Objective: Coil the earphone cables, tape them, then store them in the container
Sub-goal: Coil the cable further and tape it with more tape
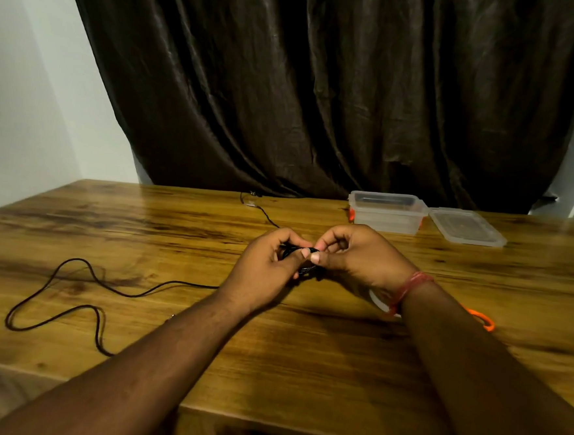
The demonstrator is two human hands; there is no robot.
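Both hands point(305, 256) pinch coiled earphone cable point(304, 269) — tail trailing left.

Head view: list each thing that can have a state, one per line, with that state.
Left hand: gripping the cable coil.
Right hand: pinching the cable coil.
Cable coil: partly wound, held between both hands above the table.
Loose black cable: uncoiled, trailing across the table.
Clear container: open, lid off.
Lid: lying flat beside the clear container.
Orange-handled item: mostly hidden behind the right forearm.
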